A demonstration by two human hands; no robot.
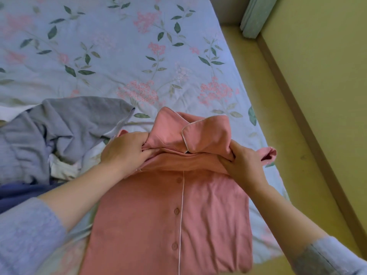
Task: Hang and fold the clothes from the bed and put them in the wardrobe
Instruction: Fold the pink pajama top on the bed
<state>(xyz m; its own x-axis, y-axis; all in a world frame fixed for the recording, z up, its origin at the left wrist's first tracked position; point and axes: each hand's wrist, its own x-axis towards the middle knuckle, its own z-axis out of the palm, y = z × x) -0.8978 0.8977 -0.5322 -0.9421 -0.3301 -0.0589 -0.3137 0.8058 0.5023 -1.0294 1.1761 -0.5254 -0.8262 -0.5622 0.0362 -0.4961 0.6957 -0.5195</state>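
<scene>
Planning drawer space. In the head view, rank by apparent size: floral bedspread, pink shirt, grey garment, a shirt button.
1. floral bedspread
2. pink shirt
3. grey garment: crumpled, cut off by the frame, so its place below the shirt is unsure
4. shirt button

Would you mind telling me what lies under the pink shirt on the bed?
The floral bedcover shows on either side of the pink shirt, so it lies on that. Anything else beneath it is covered by the fabric.
</scene>
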